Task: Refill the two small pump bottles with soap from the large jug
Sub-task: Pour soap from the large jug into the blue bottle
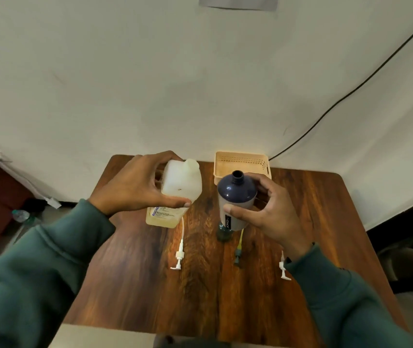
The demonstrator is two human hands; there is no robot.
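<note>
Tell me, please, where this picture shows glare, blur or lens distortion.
In the head view, a small highlight sits on the shoulder of the dark blue plastic bottle in the right hand; the wide lens bends the edges of the brown wooden table; the green sleeves look stretched and soft at the lower corners.

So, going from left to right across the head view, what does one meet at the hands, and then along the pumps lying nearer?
Hands: left hand → large jug → dark blue bottle → right hand. Pumps: white pump → dark pump → second white pump.
</note>
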